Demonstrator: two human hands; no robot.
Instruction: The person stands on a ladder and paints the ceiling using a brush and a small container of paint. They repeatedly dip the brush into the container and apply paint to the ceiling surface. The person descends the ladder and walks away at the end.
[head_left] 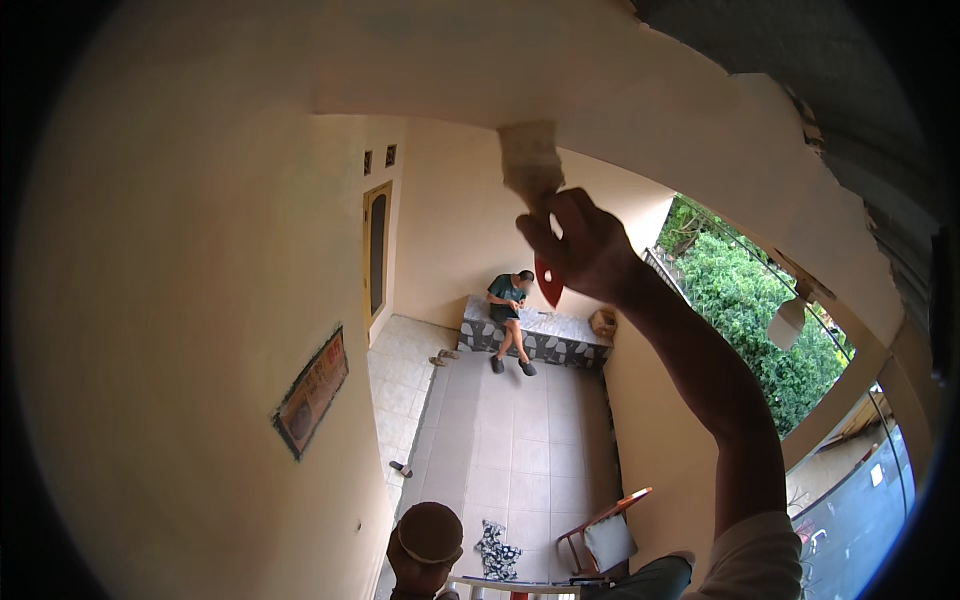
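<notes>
One paintbrush (531,158) in right hand (590,248)

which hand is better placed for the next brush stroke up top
Likely the right hand: it grips the paintbrush, held up near the pale overhead surface. The left hand can't be made out here.

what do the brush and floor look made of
The brush has blurred tan bristles, fibre type unclear; its even, smooth-looking red handle suggests painted wood or plastic. The floor is probably ceramic tile, fairly matt, judging by its grid pattern.
</notes>
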